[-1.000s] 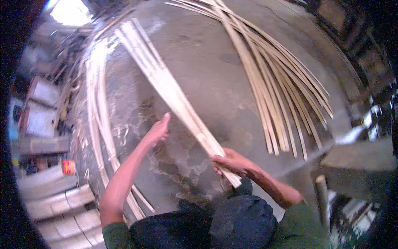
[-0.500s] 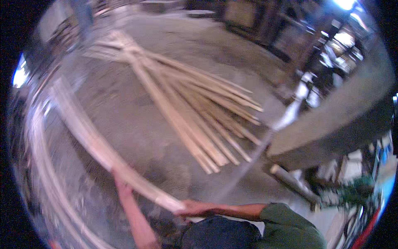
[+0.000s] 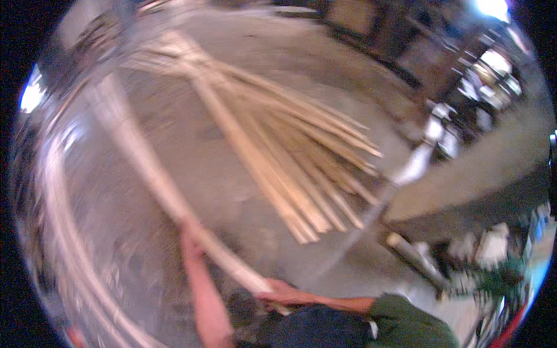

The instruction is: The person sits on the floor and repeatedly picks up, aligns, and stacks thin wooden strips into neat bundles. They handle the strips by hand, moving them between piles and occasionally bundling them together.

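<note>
A long, pale wooden strip (image 3: 154,174) runs from the far left toward me, blurred at its far end; whether it is one piece or several stacked cannot be made out. My left hand (image 3: 192,233) is closed around it partway along. Its near end lies in my right hand (image 3: 282,292), whose arm comes in from a green sleeve (image 3: 406,325). Right of the held strip, several wooden strips (image 3: 278,168) lie on the floor, fanned out toward me and crossing at their far ends.
More long pale strips (image 3: 69,232) curve along the left side. A thick brown beam-like block (image 3: 464,168) stands at the right, with a short round pole (image 3: 415,261) below it. The concrete floor (image 3: 168,124) spreads between the strips. Bright clutter (image 3: 493,75) fills the upper right.
The view has shifted slightly, moving the scene to the right. The far part of the held strip has swung right, and my left hand is a little nearer my right.
</note>
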{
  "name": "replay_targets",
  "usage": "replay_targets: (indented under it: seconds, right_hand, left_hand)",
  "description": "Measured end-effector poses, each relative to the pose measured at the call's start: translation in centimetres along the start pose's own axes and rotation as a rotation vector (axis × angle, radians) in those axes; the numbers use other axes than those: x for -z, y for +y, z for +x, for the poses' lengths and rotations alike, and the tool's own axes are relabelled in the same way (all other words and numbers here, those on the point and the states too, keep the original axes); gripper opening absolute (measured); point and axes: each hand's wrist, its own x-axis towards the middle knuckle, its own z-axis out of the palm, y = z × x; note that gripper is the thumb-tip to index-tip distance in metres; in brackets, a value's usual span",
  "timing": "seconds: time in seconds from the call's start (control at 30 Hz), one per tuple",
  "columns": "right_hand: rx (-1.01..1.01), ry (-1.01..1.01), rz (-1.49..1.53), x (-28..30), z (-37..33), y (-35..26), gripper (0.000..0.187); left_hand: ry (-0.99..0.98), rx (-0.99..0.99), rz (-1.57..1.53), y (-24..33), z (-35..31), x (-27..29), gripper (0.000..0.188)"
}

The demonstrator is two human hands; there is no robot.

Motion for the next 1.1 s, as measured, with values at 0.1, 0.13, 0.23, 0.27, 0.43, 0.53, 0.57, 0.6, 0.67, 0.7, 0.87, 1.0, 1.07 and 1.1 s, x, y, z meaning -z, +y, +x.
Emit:
replay_targets:
  seconds: [0.1,0.13,0.23,0.27,0.43,0.53,0.57,0.6,0.67,0.7,0.87,1.0,1.07,1.1]
  right_hand:
    - [-0.067,0.149,-0.009,1.1,-2.4,-2.5,0.041]
    - [-0.128,0.167,0.011,1.0,-2.2,-4.6,0.042]
    - [0.014,0.125,0.083,0.9,-1.1,-3.8,0.040]
    - [0.013,0.145,0.060,2.1,-1.4,-4.2,0.039]
    - [-0.003,0.087,0.005,4.7,0.0,-6.1,0.034]
    - [0.001,0.108,-0.200,8.2,1.0,-5.9,0.049]
    - [0.002,0.104,-0.178,9.0,-0.3,-7.0,0.054]
    - [0.001,0.126,-0.300,8.9,-0.8,-8.5,0.060]
    - [0.154,0.293,-0.721,10.2,-1.2,-9.3,0.066]
    - [0.243,0.470,-0.927,11.4,-1.0,-7.8,0.060]
    - [0.530,0.672,-1.155,11.0,-1.1,-6.5,0.044]
    - [0.539,0.821,-1.195,9.4,0.2,-5.1,0.043]
    - [0.529,0.840,-1.179,9.4,0.9,-4.5,0.043]
    - [0.507,0.819,-1.153,9.5,1.1,-4.2,0.043]
  left_hand:
    - [-0.012,0.149,-0.032,1.2,-0.6,-5.5,0.058]
    - [0.008,0.165,-0.083,1.5,-0.1,-5.4,0.058]
    - [-0.032,0.128,-0.275,1.3,2.0,-5.4,0.059]
    - [-0.040,0.111,-0.228,2.1,2.0,-7.5,0.057]
    - [0.261,-0.060,0.130,1.7,2.0,-6.8,0.043]
    - [0.186,-0.144,0.154,-0.9,0.8,-5.0,0.032]
    - [0.206,-0.092,0.072,-0.9,-1.5,-6.3,0.027]
    - [0.207,-0.068,0.057,-1.2,-3.2,-5.0,0.026]
    - [0.173,-0.025,0.010,-1.7,-5.2,-3.9,0.025]
    - [0.176,-0.023,0.051,-2.4,-6.2,-3.9,0.022]
    - [0.189,0.073,0.055,-3.4,-10.6,-3.1,0.020]
    - [0.134,0.107,0.130,-3.8,-12.5,-3.6,0.020]
    - [0.108,0.107,0.132,-4.1,-12.8,-4.0,0.021]
    - [0.096,0.106,0.116,-4.4,-12.9,-4.4,0.021]
